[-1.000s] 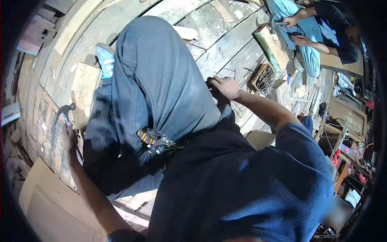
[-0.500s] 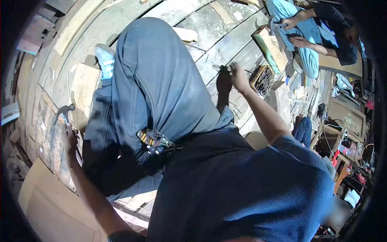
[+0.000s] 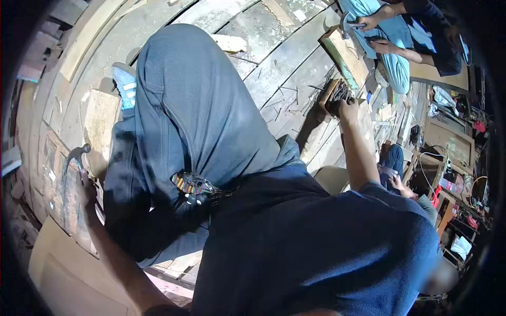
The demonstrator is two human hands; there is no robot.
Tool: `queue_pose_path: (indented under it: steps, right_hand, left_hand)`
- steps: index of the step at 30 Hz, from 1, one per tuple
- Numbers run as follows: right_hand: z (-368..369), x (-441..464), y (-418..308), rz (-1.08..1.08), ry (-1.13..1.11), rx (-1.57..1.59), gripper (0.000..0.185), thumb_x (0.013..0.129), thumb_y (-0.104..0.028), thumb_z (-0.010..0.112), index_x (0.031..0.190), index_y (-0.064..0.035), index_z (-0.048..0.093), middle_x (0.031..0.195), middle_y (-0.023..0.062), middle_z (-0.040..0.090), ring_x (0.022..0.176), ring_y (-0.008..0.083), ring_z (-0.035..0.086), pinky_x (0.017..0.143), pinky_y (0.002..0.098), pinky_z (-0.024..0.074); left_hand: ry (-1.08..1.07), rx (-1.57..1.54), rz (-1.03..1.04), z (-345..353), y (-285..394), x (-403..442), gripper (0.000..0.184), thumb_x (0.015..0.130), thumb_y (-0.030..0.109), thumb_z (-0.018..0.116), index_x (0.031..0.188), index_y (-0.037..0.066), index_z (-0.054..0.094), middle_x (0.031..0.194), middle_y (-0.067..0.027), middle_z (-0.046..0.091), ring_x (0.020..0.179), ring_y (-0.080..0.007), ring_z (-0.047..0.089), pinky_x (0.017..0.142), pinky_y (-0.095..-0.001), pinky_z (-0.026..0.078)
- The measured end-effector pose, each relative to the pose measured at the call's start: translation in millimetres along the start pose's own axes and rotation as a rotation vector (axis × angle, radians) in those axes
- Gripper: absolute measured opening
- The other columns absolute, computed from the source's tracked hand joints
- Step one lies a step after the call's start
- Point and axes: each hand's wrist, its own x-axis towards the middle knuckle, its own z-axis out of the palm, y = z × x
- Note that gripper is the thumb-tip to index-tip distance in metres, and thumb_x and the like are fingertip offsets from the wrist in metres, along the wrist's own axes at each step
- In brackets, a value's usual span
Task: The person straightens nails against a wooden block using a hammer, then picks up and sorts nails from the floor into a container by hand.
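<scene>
At the left, my left hand [image 3: 87,187] is closed around the handle of a claw hammer [image 3: 78,150], its head pointing away from me over the planks. Out to the right, my right hand [image 3: 349,110] reaches into a small wooden box [image 3: 326,98] full of dark nails [image 3: 342,94]. Its fingers are curled in at the nails, and the fingertips are partly hidden among them. Several loose nails [image 3: 287,98] lie scattered on the floorboards beside the box.
A wood block [image 3: 101,131] lies by my shoe [image 3: 125,87]. A co-worker's hand [image 3: 369,22] holds another hammer [image 3: 349,25] above a wood block [image 3: 345,58] at the upper right. Another person's hand [image 3: 400,185] shows behind my right arm. A wooden panel [image 3: 68,268] lies lower left.
My right hand has moved right, from above the floorboards to the nail box. The left hand still holds the hammer. The whole view has shifted slightly.
</scene>
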Motion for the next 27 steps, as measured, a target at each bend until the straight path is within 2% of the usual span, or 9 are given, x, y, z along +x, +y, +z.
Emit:
queue_pose_path:
  steps: [5,6,11,14,17,21,23,26,27]
  right_hand:
    - [-2.6,-10.1,-17.2,-0.104,0.106,-0.17,0.035,0.075,-0.018,0.056,0.104,0.0004,0.058,0.094,0.022,0.063,0.089,0.037,0.061,0.081,0.0411,0.0464]
    - [-16.4,-22.0,-50.5,0.013,0.047,-0.222,0.035,0.077,-0.021,0.055,0.106,-0.0019,0.059,0.104,0.0233,0.06,0.098,0.0381,0.057,0.086,0.0424,0.0434]
    - [-18.7,-4.7,-23.9,-0.088,0.222,-0.378,0.037,0.079,-0.023,0.056,0.109,-0.0021,0.058,0.121,0.0237,0.049,0.111,0.0384,0.045,0.092,0.0446,0.0376]
    - [-20.1,4.2,-14.0,-0.173,0.196,-0.395,0.053,0.084,-0.03,0.055,0.122,0.0056,0.048,0.126,0.0283,0.045,0.116,0.0402,0.045,0.098,0.0432,0.0361]
    - [33.6,13.4,34.3,-0.383,0.144,-0.256,0.061,0.086,-0.03,0.053,0.13,0.0086,0.037,0.128,0.0285,0.043,0.121,0.0418,0.039,0.103,0.0436,0.029]
    - [33.6,-6.1,3.0,-0.262,0.142,-0.264,0.067,0.088,-0.032,0.051,0.133,0.0111,0.028,0.131,0.029,0.04,0.125,0.0405,0.035,0.106,0.0423,0.0257]
    - [35.7,-1.5,12.3,-0.26,0.128,-0.287,0.07,0.087,-0.035,0.051,0.134,0.0107,0.026,0.136,0.0318,0.032,0.126,0.0438,0.033,0.106,0.0429,0.0263]
    - [23.8,-2.3,6.3,-0.163,0.0,-0.277,0.073,0.088,-0.042,0.049,0.14,0.0025,0.022,0.143,0.036,0.008,0.128,0.0502,0.027,0.104,0.045,0.0298]
    - [20.2,-1.1,4.9,-0.185,-0.013,-0.285,0.072,0.088,-0.043,0.049,0.14,0.0,0.024,0.143,0.0357,0.008,0.127,0.0506,0.028,0.103,0.0458,0.0319]
  left_hand:
    - [-0.015,-0.023,-0.087,1.0,17.7,-7.5,0.035,0.094,0.039,0.045,0.093,0.005,0.053,0.057,0.0023,0.04,0.049,-0.0072,0.037,0.045,-0.0266,0.03]
    - [-0.018,-0.022,-0.087,1.0,17.7,-7.4,0.035,0.094,0.039,0.045,0.093,0.005,0.053,0.057,0.0023,0.04,0.049,-0.0072,0.037,0.045,-0.0266,0.03]
    - [0.028,0.196,0.068,-8.3,-27.7,14.3,0.04,0.094,0.039,0.041,0.096,0.001,0.052,0.062,-0.0093,0.046,0.055,-0.0211,0.044,0.056,-0.0357,0.038]
    - [0.029,0.256,-0.051,-3.9,2.0,1.9,0.043,0.094,0.041,0.038,0.099,-0.001,0.052,0.068,-0.0148,0.049,0.059,-0.0279,0.046,0.062,-0.0397,0.039]
    - [0.025,0.225,-0.063,-2.2,11.9,-4.1,0.045,0.094,0.042,0.038,0.101,0.0,0.052,0.067,-0.0115,0.048,0.057,-0.0227,0.044,0.058,-0.0367,0.038]
    - [-0.049,0.115,-0.098,-6.8,-1.6,4.1,0.046,0.094,0.043,0.039,0.102,0.0,0.053,0.066,-0.0085,0.046,0.057,-0.0178,0.042,0.055,-0.0335,0.036]
    - [0.044,0.05,0.044,-3.8,-25.9,16.7,0.04,0.093,0.046,0.045,0.104,0.008,0.05,0.052,0.0038,0.034,0.036,-0.0068,0.029,0.034,-0.0247,0.022]
    - [-0.064,-0.004,-0.17,-4.9,12.0,-2.9,0.046,0.093,0.044,0.041,0.097,0.0,0.054,0.063,-0.0047,0.042,0.056,-0.0141,0.039,0.052,-0.0324,0.033]
    - [-0.062,-0.007,-0.18,-3.6,8.7,-2.7,0.046,0.093,0.044,0.041,0.097,0.0,0.054,0.063,-0.0047,0.042,0.056,-0.0141,0.039,0.052,-0.0324,0.033]
